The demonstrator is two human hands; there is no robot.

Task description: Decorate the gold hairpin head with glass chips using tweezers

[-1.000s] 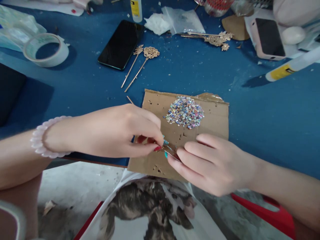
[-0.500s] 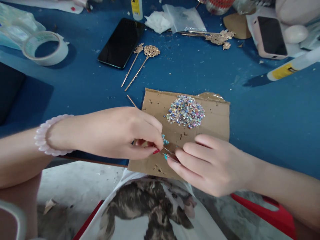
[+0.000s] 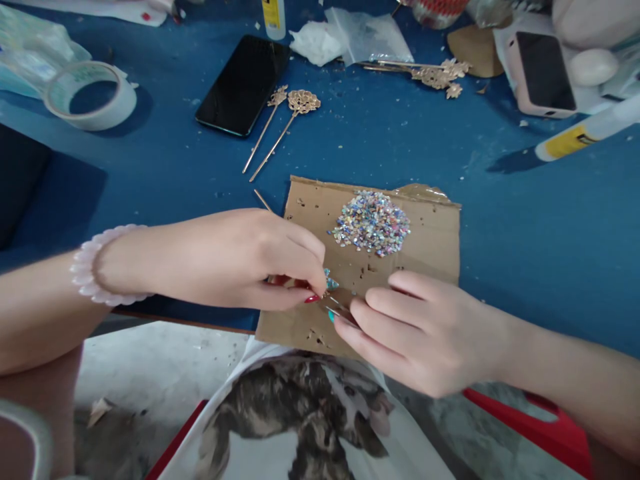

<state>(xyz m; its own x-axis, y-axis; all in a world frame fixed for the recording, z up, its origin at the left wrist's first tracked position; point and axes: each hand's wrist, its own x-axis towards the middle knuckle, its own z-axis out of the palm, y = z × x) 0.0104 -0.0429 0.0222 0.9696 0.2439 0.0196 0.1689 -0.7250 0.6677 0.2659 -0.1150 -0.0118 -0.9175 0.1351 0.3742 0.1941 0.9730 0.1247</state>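
My left hand [image 3: 270,263] is closed in a pinch on a hairpin [image 3: 330,281], whose turquoise-decorated head shows past the fingertips; a gold stem end sticks out behind the hand, and the rest is hidden. My right hand [image 3: 420,327] is closed around thin metal tweezers [image 3: 341,311], their tips pointing left, close to the hairpin head. Whether the tips touch it I cannot tell. Both hands are over a piece of cardboard [image 3: 430,257]. Beyond them on it lies a heap of small multicoloured chips [image 3: 373,223].
Two gold hairpins [image 3: 287,127] lie by a black phone [image 3: 243,87]. More gold hairpins [image 3: 435,75] lie near a plastic bag [image 3: 373,37]. A tape roll [image 3: 93,100] is at left; a white-and-yellow glue tube [image 3: 570,141] and a pink phone [image 3: 543,77] are at right.
My left hand and wrist have shifted very slightly upward in view. My right hand and the tweezers stay almost in place beside the hairpin head.
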